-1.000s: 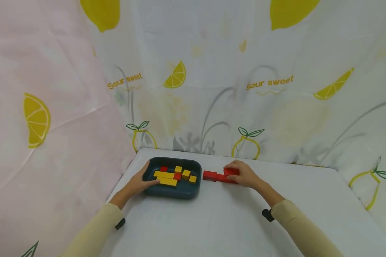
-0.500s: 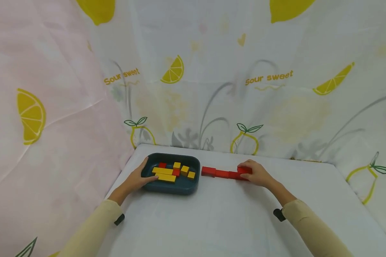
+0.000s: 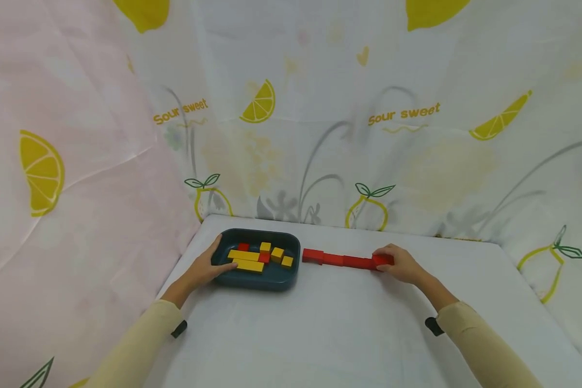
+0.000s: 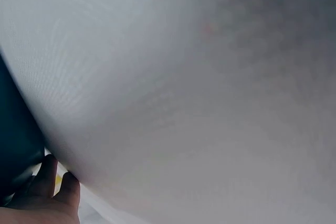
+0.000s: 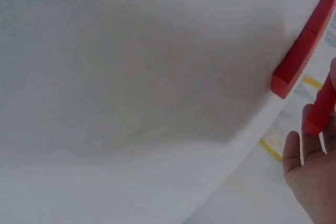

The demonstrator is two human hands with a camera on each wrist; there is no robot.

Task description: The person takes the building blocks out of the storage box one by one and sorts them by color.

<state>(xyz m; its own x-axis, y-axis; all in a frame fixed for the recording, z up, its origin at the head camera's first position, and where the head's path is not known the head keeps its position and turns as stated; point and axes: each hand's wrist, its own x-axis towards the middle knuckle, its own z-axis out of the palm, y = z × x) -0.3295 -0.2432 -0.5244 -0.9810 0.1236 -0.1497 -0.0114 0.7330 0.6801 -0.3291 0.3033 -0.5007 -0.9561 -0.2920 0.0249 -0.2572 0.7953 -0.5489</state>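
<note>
In the head view, a dark teal tray [image 3: 267, 286] stands at the left of the table with blocks in it. My left hand [image 3: 201, 269] holds its left end, thumb over the rim and fingers along the outer side. Two long yellow blocks [image 3: 248, 265], several small yellow cubes [image 3: 277, 254] and two red pieces [image 3: 264, 258] lie inside. Right of the tray runs a row of red blocks [image 3: 333, 260]. At that row's right end my right hand [image 3: 404, 265] pinches a red block [image 5: 319, 113], which shows apart from the last block of the row in the right wrist view.
A white cloth covers the table [image 3: 300, 339]. Its back edge meets a lemon-printed curtain [image 3: 315, 134], and a pinkish curtain [image 3: 97, 226] hangs at the left. Dark wrist camera mounts [image 3: 434, 326] stick out below the sleeves.
My right hand has moved right along the red row with a red block, and more of the row shows behind it. My left hand stays on the tray. The head view has shifted slightly.
</note>
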